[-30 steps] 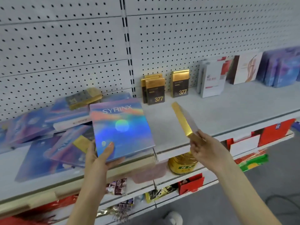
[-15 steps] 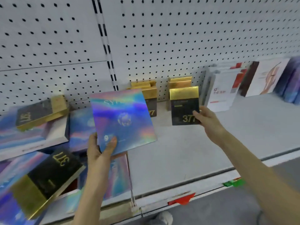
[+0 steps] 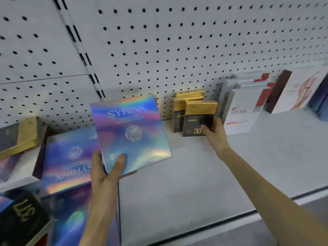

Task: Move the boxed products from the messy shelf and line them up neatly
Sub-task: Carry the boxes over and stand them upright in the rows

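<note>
The black-and-gold box [image 3: 198, 118] is upright in front of the gold row [image 3: 190, 96], my right hand [image 3: 215, 134] pinching its lower corner. My left hand [image 3: 104, 167] grips the holographic box [image 3: 129, 132], left of that row. I should seat the first box flush, not tilted.

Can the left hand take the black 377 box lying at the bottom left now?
Probably not yet: the left hand grips the SYRINX box. The black 377 box itself lies uncovered nearby.

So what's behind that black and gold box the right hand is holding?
More black-and-gold boxes stand behind the 377 box in the right hand, back toward the pegboard wall. At least two show; it covers most of their fronts.
</note>
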The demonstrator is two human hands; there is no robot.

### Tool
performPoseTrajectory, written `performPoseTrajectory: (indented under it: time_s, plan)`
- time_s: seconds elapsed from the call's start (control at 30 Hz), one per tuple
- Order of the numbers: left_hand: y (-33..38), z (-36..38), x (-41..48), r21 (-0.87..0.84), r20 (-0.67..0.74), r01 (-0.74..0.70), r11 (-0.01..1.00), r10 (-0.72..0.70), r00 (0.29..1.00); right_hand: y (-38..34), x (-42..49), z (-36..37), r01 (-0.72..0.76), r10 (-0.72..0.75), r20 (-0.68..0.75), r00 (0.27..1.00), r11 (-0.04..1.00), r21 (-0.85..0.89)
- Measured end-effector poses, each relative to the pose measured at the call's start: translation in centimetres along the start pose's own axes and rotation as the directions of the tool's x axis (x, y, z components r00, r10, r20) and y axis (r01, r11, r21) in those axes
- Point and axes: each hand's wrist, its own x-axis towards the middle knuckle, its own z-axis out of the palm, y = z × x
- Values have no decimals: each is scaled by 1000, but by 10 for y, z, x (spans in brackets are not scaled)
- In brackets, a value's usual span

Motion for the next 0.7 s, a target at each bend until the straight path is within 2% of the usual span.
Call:
performPoseTrajectory:
  time_s: [0.33,0.5,0.57,0.63,0.7]
  plan:
    - [-3,31,-1,7,18,17,1000,-17,1000,-3,14,0,-67,72,78,994,996,-64]
    - [-4,52,-11,-23,30,11,1000,-11,999,-11,-16,-14,-148,143,104,984,988,44]
    - [-7,68,-17,-22,39,13,1000,-12,999,-16,-37,-29,-242,175,263,949,937,250]
    - [-10,89,-25,-8,67,0,1000,1,998,-19,-52,-52,-395,155,489,858,808,438]
    - [-13,116,-38,13,93,-24,1000,23,995,-18,-60,-83,-426,82,589,804,770,475]
